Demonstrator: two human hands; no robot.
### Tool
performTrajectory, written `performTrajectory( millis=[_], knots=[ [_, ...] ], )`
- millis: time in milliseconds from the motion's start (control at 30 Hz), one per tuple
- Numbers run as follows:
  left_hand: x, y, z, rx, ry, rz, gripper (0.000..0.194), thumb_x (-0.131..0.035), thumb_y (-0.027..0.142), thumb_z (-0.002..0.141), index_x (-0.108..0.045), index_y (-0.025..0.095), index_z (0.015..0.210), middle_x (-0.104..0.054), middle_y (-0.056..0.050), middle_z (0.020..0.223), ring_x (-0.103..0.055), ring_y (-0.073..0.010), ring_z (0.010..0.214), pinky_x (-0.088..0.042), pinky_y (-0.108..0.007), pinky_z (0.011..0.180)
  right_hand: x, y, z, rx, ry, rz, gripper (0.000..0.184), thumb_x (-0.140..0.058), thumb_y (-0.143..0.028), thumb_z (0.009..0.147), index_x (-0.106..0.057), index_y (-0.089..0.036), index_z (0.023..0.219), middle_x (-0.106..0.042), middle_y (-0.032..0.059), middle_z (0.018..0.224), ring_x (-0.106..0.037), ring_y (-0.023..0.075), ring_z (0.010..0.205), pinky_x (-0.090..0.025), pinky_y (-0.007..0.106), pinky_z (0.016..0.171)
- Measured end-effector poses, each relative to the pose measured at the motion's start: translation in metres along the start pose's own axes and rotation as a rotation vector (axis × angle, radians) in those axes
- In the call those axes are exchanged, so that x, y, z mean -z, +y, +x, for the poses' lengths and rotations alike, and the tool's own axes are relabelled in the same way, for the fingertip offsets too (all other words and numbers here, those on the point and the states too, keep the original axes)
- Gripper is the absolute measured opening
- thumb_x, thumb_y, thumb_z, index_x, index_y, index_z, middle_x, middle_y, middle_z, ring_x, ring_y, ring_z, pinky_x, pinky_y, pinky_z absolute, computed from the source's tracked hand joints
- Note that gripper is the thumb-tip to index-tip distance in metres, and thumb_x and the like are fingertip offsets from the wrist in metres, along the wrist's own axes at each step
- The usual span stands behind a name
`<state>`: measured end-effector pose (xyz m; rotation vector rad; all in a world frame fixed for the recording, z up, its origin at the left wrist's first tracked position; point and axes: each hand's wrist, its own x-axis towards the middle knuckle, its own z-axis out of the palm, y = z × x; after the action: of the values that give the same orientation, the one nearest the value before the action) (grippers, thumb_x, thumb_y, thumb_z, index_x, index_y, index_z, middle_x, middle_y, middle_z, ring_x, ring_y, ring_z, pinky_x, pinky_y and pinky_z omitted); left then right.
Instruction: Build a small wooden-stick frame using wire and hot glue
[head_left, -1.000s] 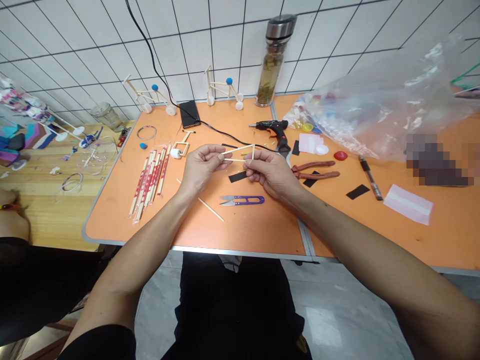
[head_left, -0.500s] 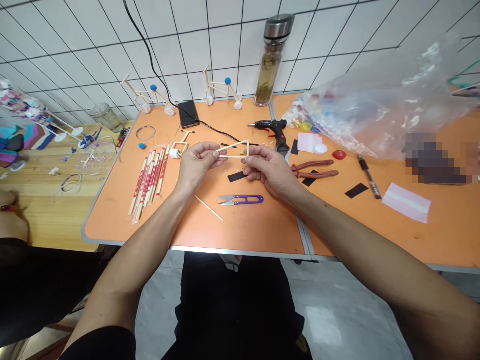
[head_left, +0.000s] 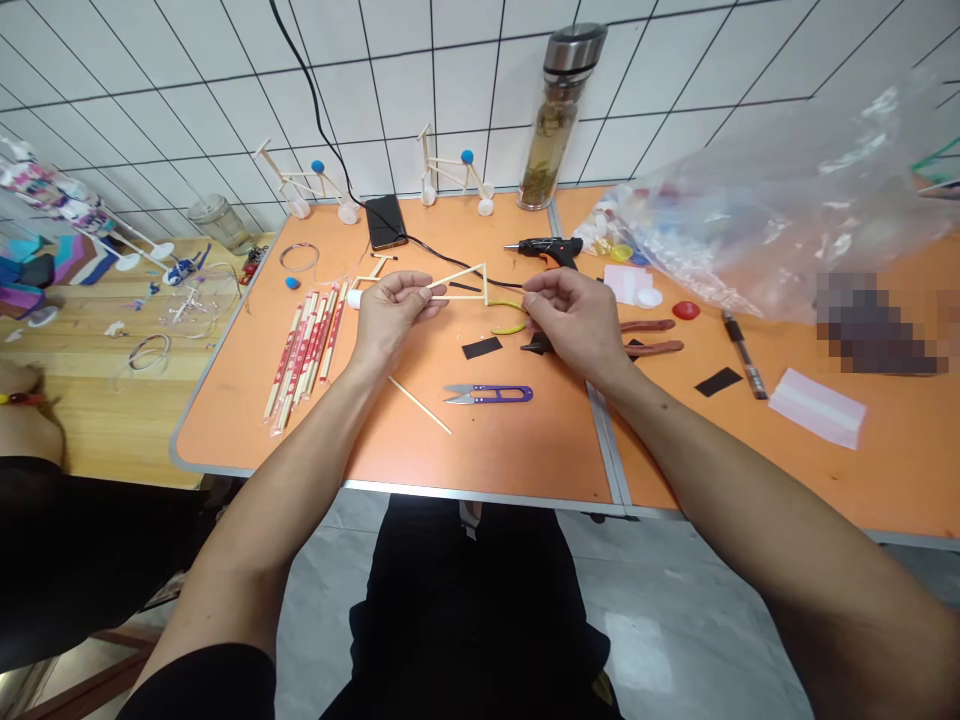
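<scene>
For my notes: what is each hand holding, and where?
Left hand pinches the wooden stick triangle at its left corner. Right hand is at a yellow strip; any hold cannot be told.

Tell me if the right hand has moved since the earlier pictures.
Yes, the right hand has shifted rightward, farther from the purple thread snips.
</scene>
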<state>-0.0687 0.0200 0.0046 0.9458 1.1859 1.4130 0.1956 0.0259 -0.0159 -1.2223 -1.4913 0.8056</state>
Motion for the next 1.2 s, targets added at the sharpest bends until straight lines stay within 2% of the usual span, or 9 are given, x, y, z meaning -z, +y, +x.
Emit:
performTrajectory(
  millis=[100,267,433,533,600,833,1067,1200],
  knots=[
    [0.001,0.000,0.002,-0.010,-0.003,-0.005,0.013,-0.082,0.006,0.096,-0.079,0.017,0.100,-0.090,-0.007,0.096,-0.091,-0.0192,0.094,-0.074,-0.029,0.089,0.008,0.009,0.007,0.126,0.062,-0.211,0.011,-0.074,-0.027,0.093,-0.082,-0.025,0.102,-0.080,0.0044,0.088,-0.076,0.0240,0.080,-0.063,0.040,0.079],
    [0.002,-0.001,0.005,-0.012,0.016,-0.015,0.014,-0.083,0.004,0.094,-0.079,0.016,0.098,-0.089,-0.006,0.095,-0.088,-0.0164,0.082,-0.073,-0.028,0.085,0.020,0.021,0.017,0.188,0.125,-0.349,0.016,-0.068,-0.025,0.095,-0.083,-0.024,0.101,-0.080,0.0049,0.084,-0.072,0.0233,0.078,-0.060,0.039,0.078],
    [0.003,0.000,0.007,0.006,0.038,-0.009,0.014,-0.085,0.005,0.093,-0.078,0.017,0.097,-0.089,-0.006,0.094,-0.089,-0.0166,0.086,-0.072,-0.024,0.081,0.024,0.028,0.024,0.225,0.130,-0.410,0.017,-0.067,-0.024,0.095,-0.083,-0.024,0.100,-0.082,0.0052,0.084,-0.073,0.0241,0.077,-0.059,0.040,0.080],
    [0.005,0.001,0.009,0.006,0.044,-0.001,0.014,-0.083,0.004,0.094,-0.079,0.017,0.097,-0.090,-0.007,0.096,-0.091,-0.0186,0.092,-0.072,-0.025,0.083,0.024,0.030,0.025,0.243,0.122,-0.418,0.018,-0.066,-0.024,0.095,-0.083,-0.025,0.100,-0.083,0.0060,0.087,-0.075,0.0257,0.079,-0.059,0.041,0.081],
    [0.006,0.001,0.010,-0.008,0.061,-0.003,0.015,-0.081,0.003,0.094,-0.079,0.017,0.095,-0.089,-0.008,0.094,-0.090,-0.0186,0.090,-0.072,-0.027,0.084,0.023,0.031,0.025,0.256,0.098,-0.420,0.019,-0.066,-0.024,0.096,-0.084,-0.024,0.102,-0.084,0.0071,0.088,-0.076,0.0269,0.081,-0.058,0.042,0.081],
    [0.010,-0.001,0.012,-0.019,0.082,0.009,0.019,-0.091,0.007,0.087,-0.078,0.020,0.093,-0.089,-0.005,0.093,-0.089,-0.0169,0.089,-0.073,-0.028,0.087,0.019,0.029,0.020,0.311,0.068,-0.504,0.019,-0.065,-0.020,0.096,-0.083,-0.024,0.101,-0.084,0.0085,0.089,-0.077,0.0294,0.085,-0.055,0.041,0.079],
    [0.009,0.000,0.009,0.000,0.092,-0.036,0.015,-0.080,0.003,0.095,-0.078,0.017,0.096,-0.089,-0.007,0.096,-0.089,-0.0153,0.088,-0.071,-0.024,0.083,0.014,0.023,0.017,0.314,0.031,-0.538,0.018,-0.065,-0.018,0.098,-0.082,-0.025,0.101,-0.088,0.0091,0.097,-0.080,0.0309,0.092,-0.054,0.042,0.081],
    [0.010,0.001,0.009,0.014,0.109,-0.037,0.013,-0.081,0.004,0.096,-0.078,0.017,0.098,-0.089,-0.007,0.099,-0.089,-0.0150,0.089,-0.072,-0.024,0.087,0.015,0.024,0.018,0.296,0.011,-0.537,0.018,-0.065,-0.019,0.099,-0.082,-0.026,0.100,-0.090,0.0095,0.101,-0.081,0.0316,0.094,-0.055,0.044,0.083]
  ],
)
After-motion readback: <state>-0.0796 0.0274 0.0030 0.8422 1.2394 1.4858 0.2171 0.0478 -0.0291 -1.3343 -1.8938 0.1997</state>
